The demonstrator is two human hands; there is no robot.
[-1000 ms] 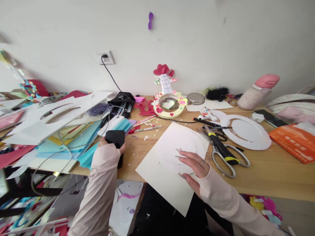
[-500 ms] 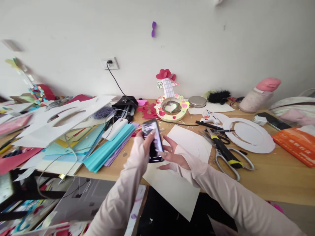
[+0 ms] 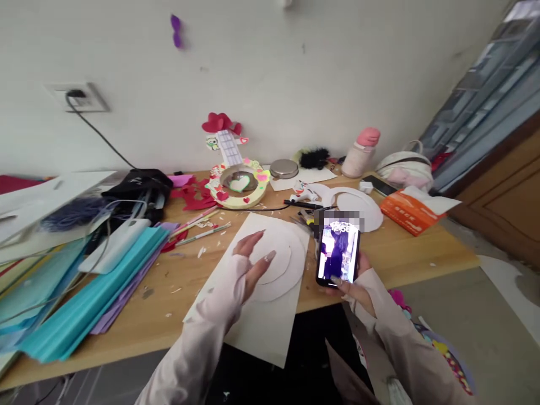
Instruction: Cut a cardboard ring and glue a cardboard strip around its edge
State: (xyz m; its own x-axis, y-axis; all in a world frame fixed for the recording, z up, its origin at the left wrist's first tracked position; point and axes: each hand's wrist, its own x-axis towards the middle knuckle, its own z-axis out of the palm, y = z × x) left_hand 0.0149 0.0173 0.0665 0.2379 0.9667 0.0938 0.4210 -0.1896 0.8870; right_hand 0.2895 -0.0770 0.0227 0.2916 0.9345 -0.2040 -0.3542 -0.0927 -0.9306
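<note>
My right hand (image 3: 358, 287) grips a black smartphone (image 3: 338, 256) upright over the table's front edge, its screen lit and facing me. The thumb lies at the lower end of the screen. My left hand (image 3: 255, 264) is open, thumb and fingers apart, over a white paper circle (image 3: 274, 256); whether it touches the paper I cannot tell. That circle lies inside a larger white paper ring (image 3: 297, 253). Both rest on a large white sheet (image 3: 264, 332) that overhangs the table edge. Partly hidden behind the phone are the scissors and a yellow-and-black tool.
Beyond the sheet stands a paper-decorated tape roll (image 3: 257, 198) with a red paper flower (image 3: 220, 122). Turquoise folded paper (image 3: 93, 298) and a white power bank (image 3: 113, 247) lie left. At right are an orange tissue pack (image 3: 415, 211), a white paper plate (image 3: 369, 211) and a bottle (image 3: 356, 160).
The phone has gone from between both hands to the right, now in my right hand alone. My left hand has let go and opened over the paper circles. The view has turned right.
</note>
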